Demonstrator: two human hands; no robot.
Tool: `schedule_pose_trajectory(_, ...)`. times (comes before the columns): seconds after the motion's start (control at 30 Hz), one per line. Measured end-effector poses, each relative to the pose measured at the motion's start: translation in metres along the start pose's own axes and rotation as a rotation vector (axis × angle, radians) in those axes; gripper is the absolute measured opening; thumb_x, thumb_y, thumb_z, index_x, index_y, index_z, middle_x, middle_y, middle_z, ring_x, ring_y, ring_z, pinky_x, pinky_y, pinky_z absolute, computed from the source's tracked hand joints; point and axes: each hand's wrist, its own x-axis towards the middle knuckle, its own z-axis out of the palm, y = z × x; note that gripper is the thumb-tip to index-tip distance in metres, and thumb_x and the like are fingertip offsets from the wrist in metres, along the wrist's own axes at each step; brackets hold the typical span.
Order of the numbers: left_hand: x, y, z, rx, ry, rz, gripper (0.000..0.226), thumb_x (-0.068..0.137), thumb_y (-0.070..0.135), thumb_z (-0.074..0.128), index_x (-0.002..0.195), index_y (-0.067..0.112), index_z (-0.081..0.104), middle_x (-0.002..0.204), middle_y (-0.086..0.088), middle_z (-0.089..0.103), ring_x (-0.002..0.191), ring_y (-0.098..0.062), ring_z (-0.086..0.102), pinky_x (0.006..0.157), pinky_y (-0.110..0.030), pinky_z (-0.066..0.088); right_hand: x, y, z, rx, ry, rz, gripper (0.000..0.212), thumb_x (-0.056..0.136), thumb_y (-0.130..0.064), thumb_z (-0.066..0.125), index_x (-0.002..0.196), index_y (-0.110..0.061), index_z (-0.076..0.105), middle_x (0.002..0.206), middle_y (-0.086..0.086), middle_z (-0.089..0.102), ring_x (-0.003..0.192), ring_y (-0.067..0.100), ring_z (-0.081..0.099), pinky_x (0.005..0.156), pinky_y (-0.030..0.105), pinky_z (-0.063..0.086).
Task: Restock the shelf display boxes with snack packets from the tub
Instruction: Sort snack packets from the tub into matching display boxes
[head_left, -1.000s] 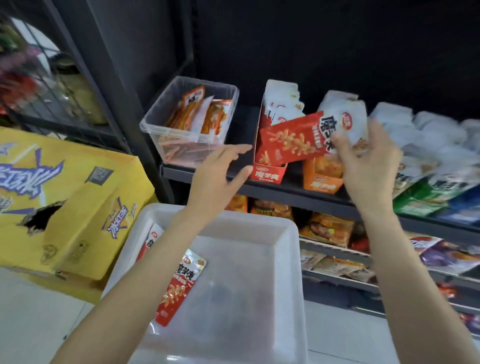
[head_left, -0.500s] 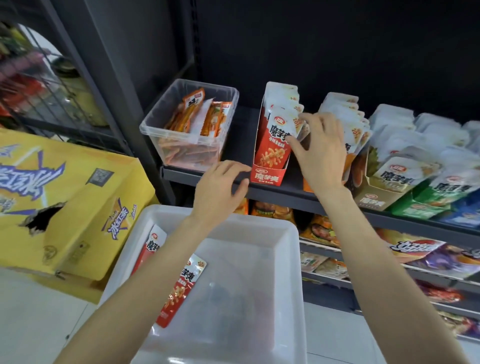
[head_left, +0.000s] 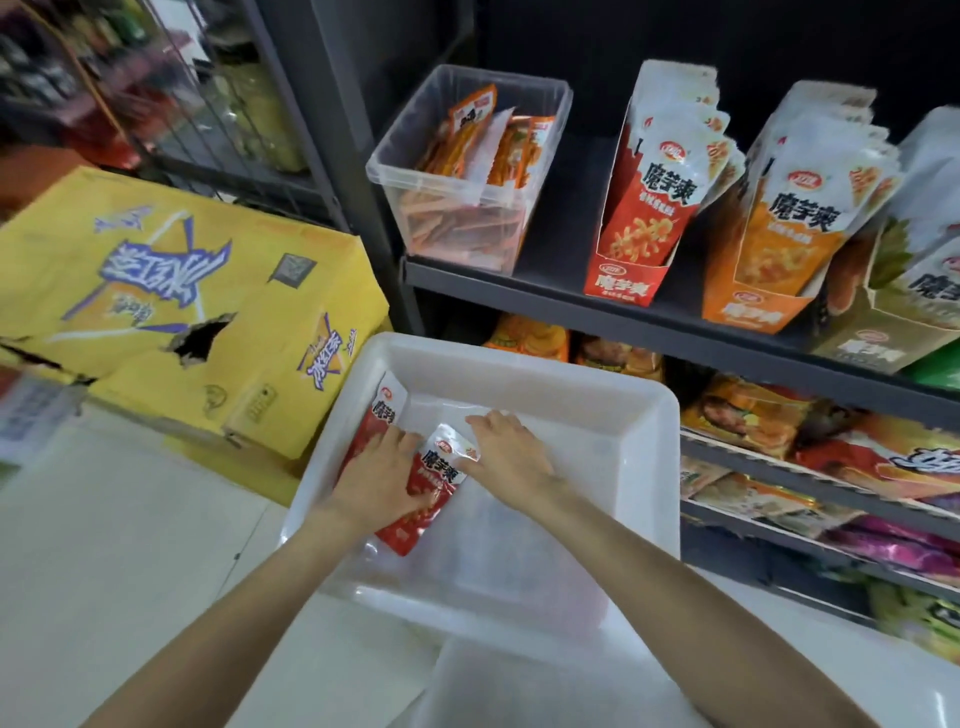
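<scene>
The white plastic tub (head_left: 644, 415) stands below the shelf. Inside it lie two red snack packets: one (head_left: 385, 410) against the left wall, the other (head_left: 441, 465) beside it, tilted. My left hand (head_left: 376, 475) lies flat across both packets with fingers fairly straight. My right hand (head_left: 511, 457) is at the tilted packet's upper right corner and pinches it with thumb and fingers. On the shelf above stand a red display box (head_left: 626, 278) full of the same packets and an orange display box (head_left: 753, 312), also full.
A clear bin (head_left: 415, 182) of orange packets stands at the shelf's left end. A yellow carton (head_left: 156, 291) sits left of the tub. Lower shelves (head_left: 831, 483) at right hold more snack bags. A second white tub (head_left: 571, 686) sits beneath, near me.
Both hands have come down from the shelf into the tub. The right hand left the red display box; the left hand left the shelf edge. The camera now looks lower.
</scene>
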Motion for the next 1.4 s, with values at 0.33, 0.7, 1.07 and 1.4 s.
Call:
schedule_pose_trajectory(0.33, 0.011, 0.008, -0.006, -0.163, -0.029, -0.046, 0.074, 0.072, 0.041, 0.076, 0.131, 0.019, 0.037, 0.121, -0.003, 0.053, 0.110, -0.025, 0.056, 0.089, -0.035, 0.046, 0.007, 0.003, 0.005, 0.441, 0.150, 0.176, 0.016, 0.094, -0.020, 0.052, 0.104, -0.011, 0.062, 0.105, 0.009, 0.065, 0.098, 0.027, 0.060, 0.077, 0.029, 0.041)
schedule_pose_trajectory(0.7, 0.014, 0.088, -0.097, -0.534, 0.316, 0.356, 0.027, 0.083, 0.036, 0.071, 0.103, 0.019, 0.065, 0.098, 0.007, 0.070, 0.086, -0.011, 0.066, 0.076, -0.026, 0.053, -0.092, 0.042, -0.130, 1.177, 0.472, 0.118, 0.013, 0.087, -0.017, 0.065, 0.096, -0.023, 0.058, 0.097, -0.002, 0.070, 0.085, 0.010, 0.070, 0.066, 0.022, 0.057)
schedule_pose_trajectory(1.07, 0.102, 0.170, -0.183, -0.652, 0.886, 0.411, 0.048, 0.085, 0.023, 0.066, 0.129, 0.015, 0.049, 0.127, 0.001, 0.054, 0.109, 0.000, 0.048, 0.092, -0.018, 0.044, -0.060, 0.074, -0.236, 0.662, 1.401, 0.003, 0.007, 0.094, -0.020, 0.060, 0.095, -0.013, 0.057, 0.081, -0.019, 0.057, 0.076, -0.012, 0.059, 0.064, 0.010, 0.045)
schedule_pose_trajectory(1.4, 0.140, 0.175, -0.145, -0.611, 0.607, 0.277, 0.060, 0.090, 0.040, 0.060, 0.140, 0.017, 0.036, 0.136, -0.005, 0.047, 0.112, -0.015, 0.056, 0.087, -0.038, 0.054, -0.009, 0.101, -0.235, -0.010, 0.924, 0.248, 0.045, 0.093, -0.030, 0.060, 0.131, -0.013, 0.045, 0.124, 0.006, 0.057, 0.099, 0.021, 0.062, 0.068, 0.020, 0.034)
